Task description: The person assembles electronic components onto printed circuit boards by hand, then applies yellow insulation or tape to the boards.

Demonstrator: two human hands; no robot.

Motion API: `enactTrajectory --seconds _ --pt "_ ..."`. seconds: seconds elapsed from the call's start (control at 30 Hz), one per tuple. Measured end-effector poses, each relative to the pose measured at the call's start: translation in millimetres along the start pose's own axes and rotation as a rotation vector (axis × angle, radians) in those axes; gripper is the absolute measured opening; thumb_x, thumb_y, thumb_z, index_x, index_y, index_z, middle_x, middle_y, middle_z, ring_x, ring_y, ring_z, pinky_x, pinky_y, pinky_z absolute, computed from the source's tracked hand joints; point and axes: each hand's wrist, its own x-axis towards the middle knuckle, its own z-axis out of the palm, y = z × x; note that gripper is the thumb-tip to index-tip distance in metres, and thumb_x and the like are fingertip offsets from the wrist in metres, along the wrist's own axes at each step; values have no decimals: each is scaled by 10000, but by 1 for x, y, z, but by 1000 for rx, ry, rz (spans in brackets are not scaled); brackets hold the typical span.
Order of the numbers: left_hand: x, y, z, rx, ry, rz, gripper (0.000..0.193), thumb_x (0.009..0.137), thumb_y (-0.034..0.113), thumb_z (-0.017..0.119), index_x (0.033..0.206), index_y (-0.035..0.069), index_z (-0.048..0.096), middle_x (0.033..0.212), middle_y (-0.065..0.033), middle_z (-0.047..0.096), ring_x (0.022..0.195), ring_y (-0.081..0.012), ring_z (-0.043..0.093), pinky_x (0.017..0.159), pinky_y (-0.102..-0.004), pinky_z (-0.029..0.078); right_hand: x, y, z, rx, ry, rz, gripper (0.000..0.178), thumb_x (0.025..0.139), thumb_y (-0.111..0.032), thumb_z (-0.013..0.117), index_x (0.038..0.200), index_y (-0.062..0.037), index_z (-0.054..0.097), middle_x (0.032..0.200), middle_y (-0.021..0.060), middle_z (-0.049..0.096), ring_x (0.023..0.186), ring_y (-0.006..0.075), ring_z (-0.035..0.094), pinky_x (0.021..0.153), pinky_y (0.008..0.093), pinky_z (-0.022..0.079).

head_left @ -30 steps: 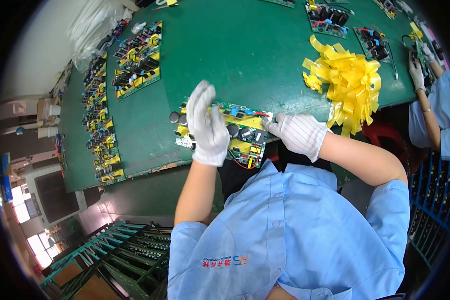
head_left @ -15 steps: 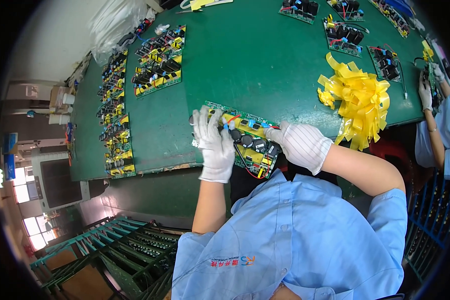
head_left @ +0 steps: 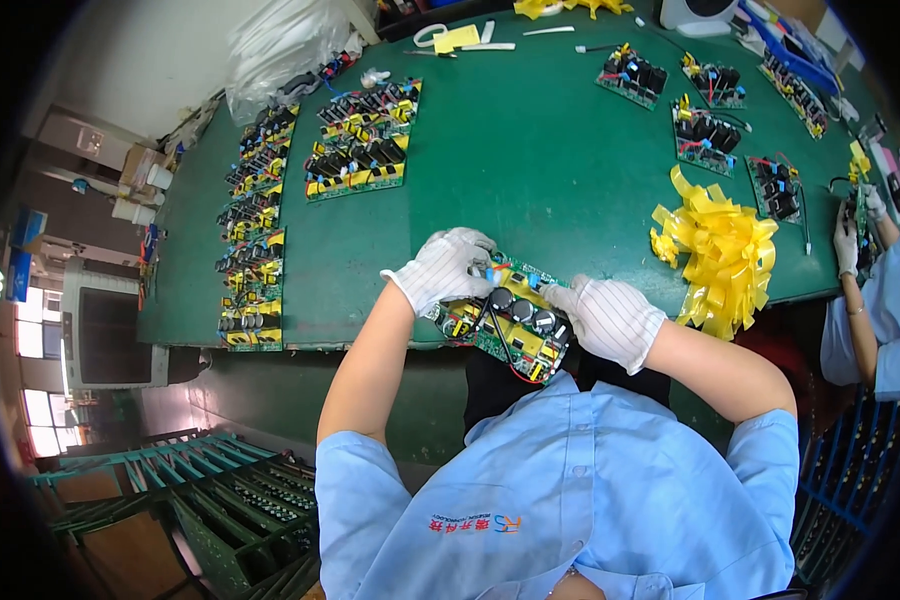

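Note:
A green circuit board [head_left: 518, 338] with black capacitors, yellow tape and dark wires lies tilted at the front edge of the table, partly overhanging it. My left hand [head_left: 446, 268], in a white striped glove, reaches over the board's far left corner, its fingers closed beside a blue component. My right hand [head_left: 615, 320], gloved the same way, grips the right end of the board with the thumb and fingers near its far edge. The fingertips of both hands are partly hidden among the parts.
A heap of yellow tape strips [head_left: 720, 250] sits to the right on the green table [head_left: 530, 130]. Rows of finished-looking boards [head_left: 255, 230] stand at the left, more boards [head_left: 705, 135] at the far right. A co-worker's gloved hand [head_left: 846, 245] holds a board at the right edge.
My left hand has turned and shifted from the board's left end to its far edge, its fingers now bent inward. The right hand keeps its hold. The view has tilted, showing more of the table's far side.

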Motion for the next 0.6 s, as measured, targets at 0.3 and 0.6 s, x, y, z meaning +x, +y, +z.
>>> enactTrajectory --seconds 0.3,0.6 --pt "-1 8 10 87 130 30 396 826 436 627 762 65 750 897 -100 719 903 -294 661 901 -423 472 24 -7 -3 -20 -15 -65 389 888 -97 478 1253 -140 607 861 220 588 722 391 625 631 501 498" --pt "-4 17 7 124 119 -57 361 865 409 625 756 88 750 859 -61 711 917 -267 667 1069 -439 397 -2 -5 -13 48 -113 -38 344 884 -57 498 1195 -80 641 780 216 606 727 406 609 658 493 478"
